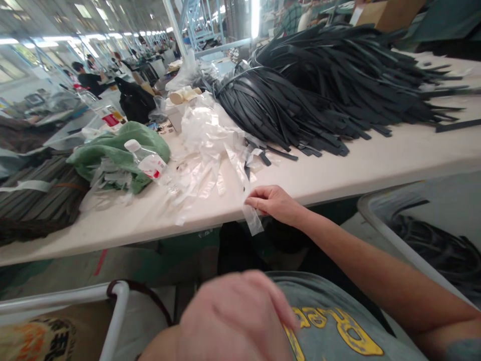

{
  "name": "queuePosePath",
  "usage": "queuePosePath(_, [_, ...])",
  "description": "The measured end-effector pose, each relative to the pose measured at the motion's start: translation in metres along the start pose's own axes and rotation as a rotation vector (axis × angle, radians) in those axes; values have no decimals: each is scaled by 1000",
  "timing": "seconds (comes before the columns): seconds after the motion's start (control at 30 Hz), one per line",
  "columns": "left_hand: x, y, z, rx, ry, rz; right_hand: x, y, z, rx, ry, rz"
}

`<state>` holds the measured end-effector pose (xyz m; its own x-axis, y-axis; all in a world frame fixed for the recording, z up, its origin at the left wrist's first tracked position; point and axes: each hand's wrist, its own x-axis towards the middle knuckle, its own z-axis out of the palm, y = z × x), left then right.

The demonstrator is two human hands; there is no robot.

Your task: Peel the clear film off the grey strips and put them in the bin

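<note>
My right hand is at the table's front edge, thumb and fingers pinched on a translucent plastic strip. The strip's lower end hangs over the edge, and its upper part runs back toward a crumpled pile of similar clear strips. Close to the camera, in front of my chest, my left hand is large and smeared by motion. Its fingers are mostly hidden, so whether it holds anything does not show. Behind my right hand lies a big heap of dark flat straps, tied in bundles.
Left on the pale table are a clear bottle with a white cap, a green cloth and a stack of dark strips. White-framed carts flank me below. A cardboard box stands behind; people sit farther off.
</note>
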<state>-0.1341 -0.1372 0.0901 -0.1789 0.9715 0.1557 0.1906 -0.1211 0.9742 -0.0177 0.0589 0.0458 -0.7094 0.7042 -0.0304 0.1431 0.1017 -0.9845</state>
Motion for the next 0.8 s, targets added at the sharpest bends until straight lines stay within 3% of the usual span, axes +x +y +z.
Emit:
queuePosePath(0.07, [21,-19,-1,-108,144,33,-3,-6,-1,-13,-8,-4])
queuePosePath(0.13, [42,-41,0,-238,235,-98,-5,-9,-1,-38,-15,-11])
queuePosePath(0.23, [58,-68,7,-353,77,-369,-8,-10,1,-116,-31,-37])
queuePosePath(0.3, [58,-80,14,-370,-22,-461,-9,-9,5,-197,-39,-60])
queuePosePath(0.5, [54,-106,30,-398,28,-564,-6,3,7,-461,-27,-96])
queuePosePath(0.6, [55,-115,36,-516,115,-607,9,9,-17,-596,51,-78])
queuePosePath(0.8, [49,-130,43,-725,316,-670,56,27,-113,-943,433,81])
